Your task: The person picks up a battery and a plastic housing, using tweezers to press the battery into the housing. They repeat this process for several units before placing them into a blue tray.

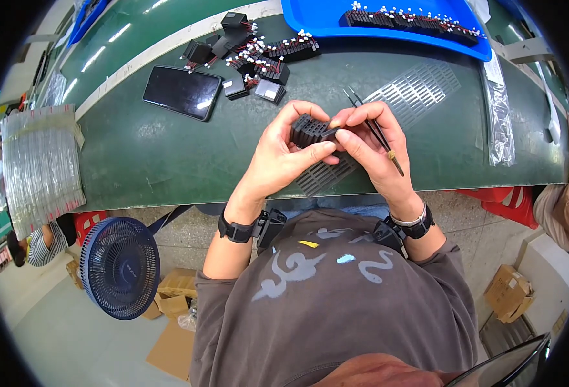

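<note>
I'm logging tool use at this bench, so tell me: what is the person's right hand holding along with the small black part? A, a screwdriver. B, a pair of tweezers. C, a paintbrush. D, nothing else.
B: the right hand grips slim dark tweezers, their twin tips pointing up past the fingers, while the left hand holds the black ribbed block.

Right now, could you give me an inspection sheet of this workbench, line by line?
Surface: green bench top, scuffed.
Job's things: ribbed black block; slotted black tray under the hands.
Clutter: dark phone; pile of small black parts; blue tray holding a row of parts; plastic-wrapped stack.
Hands: left hand grips the block; right hand pinches at it, tweezers tucked in its fingers.
Cables: thin red wires on the piled parts.
Surroundings: blue fan, cardboard boxes on the floor.
</note>
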`<state>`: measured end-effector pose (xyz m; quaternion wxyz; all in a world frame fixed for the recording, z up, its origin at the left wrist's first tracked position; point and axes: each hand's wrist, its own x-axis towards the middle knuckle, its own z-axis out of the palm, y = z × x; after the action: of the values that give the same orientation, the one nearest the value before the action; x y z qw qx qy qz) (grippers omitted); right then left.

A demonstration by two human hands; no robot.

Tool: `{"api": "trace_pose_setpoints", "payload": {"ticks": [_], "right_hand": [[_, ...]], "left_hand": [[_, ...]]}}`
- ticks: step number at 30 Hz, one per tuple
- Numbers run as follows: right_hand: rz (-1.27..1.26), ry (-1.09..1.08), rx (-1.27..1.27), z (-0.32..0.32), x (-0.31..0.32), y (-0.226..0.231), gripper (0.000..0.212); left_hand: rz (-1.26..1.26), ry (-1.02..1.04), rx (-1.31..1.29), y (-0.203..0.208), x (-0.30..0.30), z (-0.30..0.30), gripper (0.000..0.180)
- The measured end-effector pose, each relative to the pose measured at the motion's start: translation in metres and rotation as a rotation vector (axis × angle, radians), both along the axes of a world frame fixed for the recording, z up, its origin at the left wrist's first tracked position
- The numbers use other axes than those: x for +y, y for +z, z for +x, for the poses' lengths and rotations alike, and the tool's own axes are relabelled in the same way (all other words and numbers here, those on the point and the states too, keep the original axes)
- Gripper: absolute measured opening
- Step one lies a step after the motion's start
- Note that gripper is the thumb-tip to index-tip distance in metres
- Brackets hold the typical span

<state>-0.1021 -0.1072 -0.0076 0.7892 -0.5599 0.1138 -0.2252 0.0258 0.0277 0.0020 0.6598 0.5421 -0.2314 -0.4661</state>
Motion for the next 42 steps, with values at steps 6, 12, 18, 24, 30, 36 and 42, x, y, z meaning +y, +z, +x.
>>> {"api": "trace_pose_setpoints", "payload": {"ticks": [6, 12, 18, 24, 30, 36, 42], "right_hand": [[-0.057, -0.118, 0.021, 0.003, 0.005, 0.003, 0.018], [0.036, -0.081, 0.067, 0.000, 0.003, 0.003, 0.016], [0.012, -0.065, 0.112, 0.002, 0.003, 0.006, 0.015], [-0.044, -0.033, 0.173, 0.002, 0.002, 0.012, 0.017], [0.048, 0.056, 0.228, 0.000, -0.008, 0.018, 0.019], [0.077, 0.007, 0.177, 0.001, -0.007, 0.014, 0.014], [0.279, -0.069, -0.079, -0.003, -0.007, 0.004, 0.020]], "left_hand": [[-0.069, 0.186, -0.689, -0.017, -0.007, -0.009, 0.035], [-0.097, 0.285, -1.039, -0.016, -0.010, -0.009, 0.042], [-0.083, 0.306, -1.072, -0.016, -0.010, -0.009, 0.042], [-0.093, 0.284, -1.146, -0.016, -0.009, -0.009, 0.042], [-0.121, 0.293, -1.154, -0.015, -0.009, -0.012, 0.044], [-0.049, 0.272, -0.973, -0.011, -0.005, -0.014, 0.034], [0.023, 0.181, -0.437, -0.011, 0.000, -0.010, 0.023]]}}
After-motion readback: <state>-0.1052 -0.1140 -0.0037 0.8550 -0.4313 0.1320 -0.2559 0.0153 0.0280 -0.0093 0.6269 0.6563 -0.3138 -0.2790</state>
